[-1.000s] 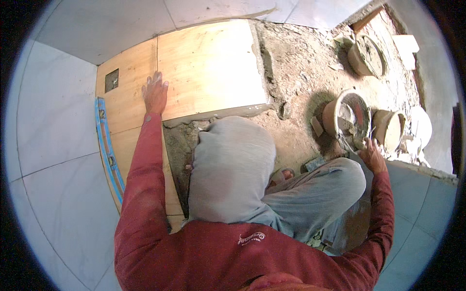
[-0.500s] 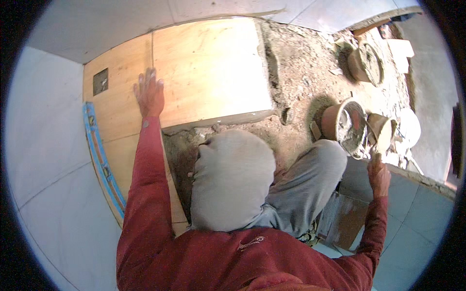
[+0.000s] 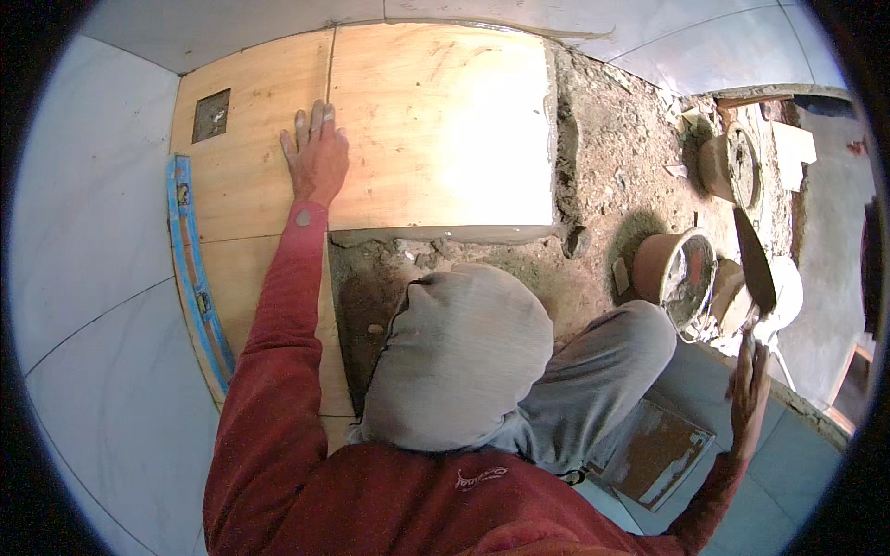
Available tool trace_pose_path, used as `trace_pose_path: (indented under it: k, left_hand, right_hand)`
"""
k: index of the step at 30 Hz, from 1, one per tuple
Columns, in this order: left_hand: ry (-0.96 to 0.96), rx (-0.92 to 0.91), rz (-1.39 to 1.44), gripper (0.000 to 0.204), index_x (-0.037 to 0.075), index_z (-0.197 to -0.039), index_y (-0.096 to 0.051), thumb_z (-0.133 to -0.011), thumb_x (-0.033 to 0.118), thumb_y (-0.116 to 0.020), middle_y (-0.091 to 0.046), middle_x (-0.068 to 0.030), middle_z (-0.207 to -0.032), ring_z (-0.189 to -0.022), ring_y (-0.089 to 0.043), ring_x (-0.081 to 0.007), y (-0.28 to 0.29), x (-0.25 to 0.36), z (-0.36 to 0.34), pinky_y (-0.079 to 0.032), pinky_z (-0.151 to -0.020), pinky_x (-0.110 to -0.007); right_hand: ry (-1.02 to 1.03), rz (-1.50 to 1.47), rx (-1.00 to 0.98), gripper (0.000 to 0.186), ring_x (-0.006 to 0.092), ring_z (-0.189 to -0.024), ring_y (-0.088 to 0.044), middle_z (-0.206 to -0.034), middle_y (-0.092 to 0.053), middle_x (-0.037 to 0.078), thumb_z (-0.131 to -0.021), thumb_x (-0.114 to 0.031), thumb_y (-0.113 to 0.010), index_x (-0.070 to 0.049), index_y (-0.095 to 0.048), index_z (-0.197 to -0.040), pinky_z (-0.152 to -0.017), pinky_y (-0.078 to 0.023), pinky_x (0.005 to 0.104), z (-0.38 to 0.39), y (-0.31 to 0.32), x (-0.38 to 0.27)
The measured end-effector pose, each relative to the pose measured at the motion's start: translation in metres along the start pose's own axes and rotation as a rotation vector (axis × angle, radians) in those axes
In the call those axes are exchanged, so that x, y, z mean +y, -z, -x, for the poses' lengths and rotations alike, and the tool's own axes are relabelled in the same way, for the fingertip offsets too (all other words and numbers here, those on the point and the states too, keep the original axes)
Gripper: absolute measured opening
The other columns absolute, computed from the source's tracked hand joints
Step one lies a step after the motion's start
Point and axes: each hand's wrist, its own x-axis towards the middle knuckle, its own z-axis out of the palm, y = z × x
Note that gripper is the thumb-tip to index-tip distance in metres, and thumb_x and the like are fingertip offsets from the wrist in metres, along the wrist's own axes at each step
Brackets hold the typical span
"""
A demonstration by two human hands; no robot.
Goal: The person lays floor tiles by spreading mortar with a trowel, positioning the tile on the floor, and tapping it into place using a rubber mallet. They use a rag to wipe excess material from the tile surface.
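My left hand (image 3: pixel 316 159) rests palm down on the wood-look floor tiles, fingers stretched out beside the joint between two of them. The large tile (image 3: pixel 417 176) to its right shines with glare, and grey mortar shows along its near edge. Out at the right, my right hand (image 3: pixel 749 394) is closed round the handle of a trowel (image 3: pixel 756 264). The trowel's dark blade points away from me, raised near the buckets; the handle is mostly hidden by my fingers.
A blue spirit level (image 3: pixel 193 278) lies along the left wall. A square drain opening (image 3: pixel 211 115) sits in the far-left tile. Rough mortar bed (image 3: pixel 612 139) spreads to the right, with a mortar bucket (image 3: pixel 660 269) and another bucket (image 3: pixel 718 167). A smeared tile (image 3: pixel 658 454) lies near my right knee.
The trowel has swung up, its blade now seen dark and narrow, and my right hand has shifted right and nearer. My left hand stays on the tiles; the view has turned slightly.
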Motion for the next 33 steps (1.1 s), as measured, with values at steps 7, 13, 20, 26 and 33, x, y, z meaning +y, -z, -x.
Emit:
trace_pose_path:
  k: [7, 13, 20, 26, 33]
  left_hand:
    - [-0.138, 0.035, 0.125, 0.059, 0.0, -0.15, -0.044, -0.101, 0.029, -0.055, -0.032, -0.0246, -0.163, -0.152, -0.029, -0.0385, -0.006, 0.073, -0.032, -0.021, -0.125, -0.053]
    - [-0.147, 0.088, 0.177, 0.064, 0.002, -0.151, -0.042, -0.1, 0.037, -0.057, -0.039, -0.0221, -0.157, -0.146, -0.034, -0.0399, -0.007, 0.095, -0.022, -0.025, -0.123, -0.055]
    - [-0.135, 0.054, 0.119, 0.065, 0.001, -0.15, -0.046, -0.101, 0.042, -0.053, -0.036, -0.0218, -0.16, -0.149, -0.032, -0.0373, -0.014, 0.094, -0.021, -0.02, -0.125, -0.052]
    - [-0.123, 0.079, 0.181, 0.065, 0.004, -0.152, -0.043, -0.101, 0.041, -0.056, -0.036, -0.0239, -0.159, -0.148, -0.034, -0.0418, -0.012, 0.098, -0.02, -0.024, -0.123, -0.056]
    - [-0.103, 0.063, 0.203, 0.065, 0.006, -0.154, -0.041, -0.102, 0.042, -0.055, -0.035, -0.0218, -0.161, -0.149, -0.031, -0.0403, -0.01, 0.096, -0.021, -0.022, -0.124, -0.056]
  right_hand:
    - [0.611, -0.162, -0.019, 0.039, 0.0415, -0.119, -0.065, -0.134, -0.063, 0.029, -0.108, -0.019, -0.051, 0.0, -0.046, -0.141, -0.098, -0.053, 0.0453, -0.19, -0.114, -0.185]
    - [0.86, -0.111, -0.013, 0.031, 0.0454, -0.094, -0.069, -0.107, -0.069, 0.025, -0.106, -0.023, -0.052, -0.01, -0.049, -0.135, -0.081, -0.057, 0.052, -0.249, -0.201, -0.368]
    - [0.922, 0.106, 0.138, 0.034, 0.0404, -0.072, -0.07, -0.083, -0.07, 0.02, -0.107, -0.034, -0.048, -0.014, -0.051, -0.135, -0.067, -0.056, 0.0519, -0.298, -0.265, -0.479]
    - [0.982, 0.364, 0.149, 0.032, 0.0311, -0.083, -0.076, -0.098, -0.076, 0.012, -0.106, -0.044, -0.049, -0.024, -0.064, -0.126, -0.07, -0.06, 0.0477, -0.375, -0.213, -0.47]
    - [0.842, 0.248, -0.003, 0.045, 0.0302, -0.089, -0.076, -0.106, -0.077, 0.005, -0.105, -0.053, -0.05, -0.029, -0.06, -0.141, -0.077, -0.062, 0.0479, -0.406, -0.204, -0.373]
